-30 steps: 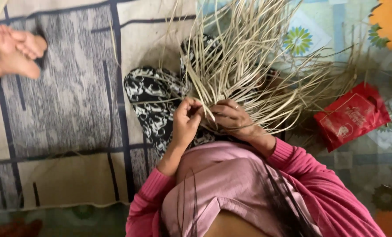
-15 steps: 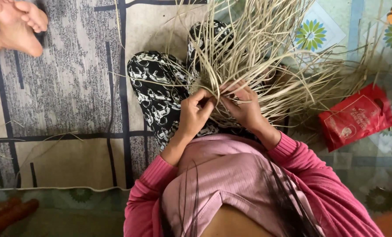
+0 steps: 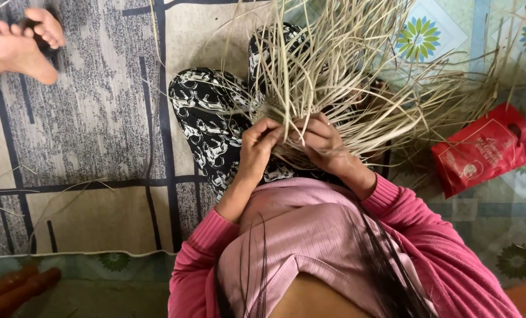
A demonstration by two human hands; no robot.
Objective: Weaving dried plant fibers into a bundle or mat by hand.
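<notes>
A large bunch of pale dried straw strips (image 3: pixel 357 76) fans out over my lap, which is covered by black-and-white patterned trousers (image 3: pixel 207 121). My left hand (image 3: pixel 257 147) pinches some strips at the base of the bunch, fingers closed on them. My right hand (image 3: pixel 322 141) sits right beside it, fingers curled around neighbouring strips where the strands cross. Both hands nearly touch at the bunch's lower edge. Pink sleeves cover my forearms.
A red plastic bag (image 3: pixel 483 154) lies on the floor at the right. Another person's bare feet (image 3: pixel 18 44) rest on the grey-and-beige mat (image 3: pixel 86 129) at the upper left. A reddish-brown wooden object (image 3: pixel 15 288) lies at the lower left. Loose strips litter the mat's left side.
My hands have shifted slightly upward along the strips and drawn closer together. The other person's feet have moved a little. The view has tilted slightly.
</notes>
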